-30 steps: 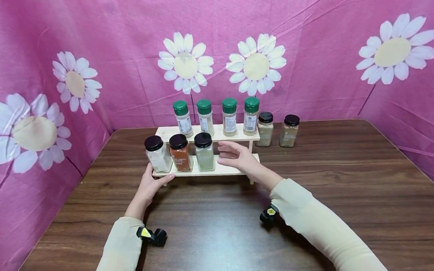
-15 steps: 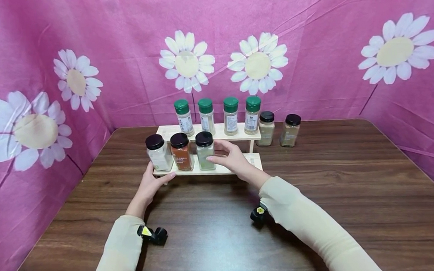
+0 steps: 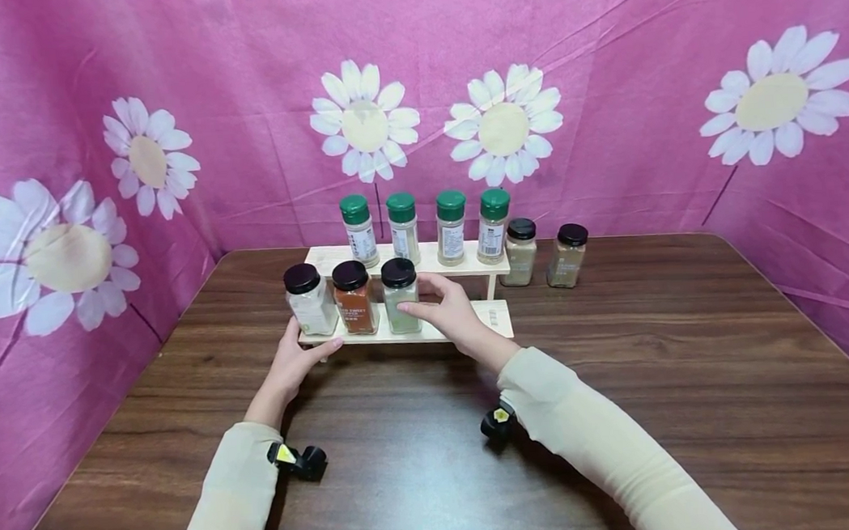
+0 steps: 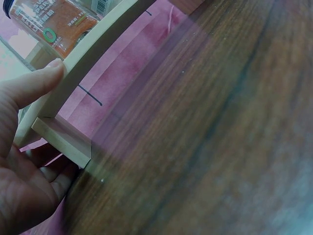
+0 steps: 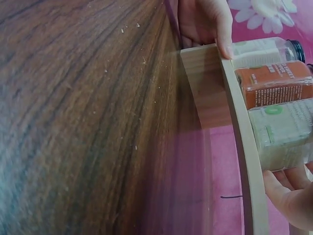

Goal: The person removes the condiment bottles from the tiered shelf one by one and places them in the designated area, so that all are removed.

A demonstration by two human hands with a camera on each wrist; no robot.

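Note:
A two-tier wooden spice rack point(image 3: 499, 317) stands on the table. Its lower tier bears three black-lidded spice jars: a white-filled one point(image 3: 312, 311), an orange-red one point(image 3: 357, 308) and a pale green one point(image 3: 395, 293). At the rack's left end, my left hand point(image 3: 291, 370) grips the lower board, thumb point(image 4: 41, 83) along the front edge and fingers by the leg. My right hand point(image 3: 458, 315) holds the pale green jar, thumb across its front and fingers at its right side and behind, partly hidden. This jar point(image 5: 283, 132) looks upright on the board.
Several green-capped shaker bottles point(image 3: 451, 229) line the upper tier. Two black-lidded jars, one close to the rack point(image 3: 520, 257) and one farther right point(image 3: 566, 263), stand on the brown wooden table point(image 3: 654, 324). A pink daisy-print cloth point(image 3: 608, 164) hangs behind.
My right hand has moved left from beside the pale green jar and taken hold of it. My left hand has stayed on the rack's end.

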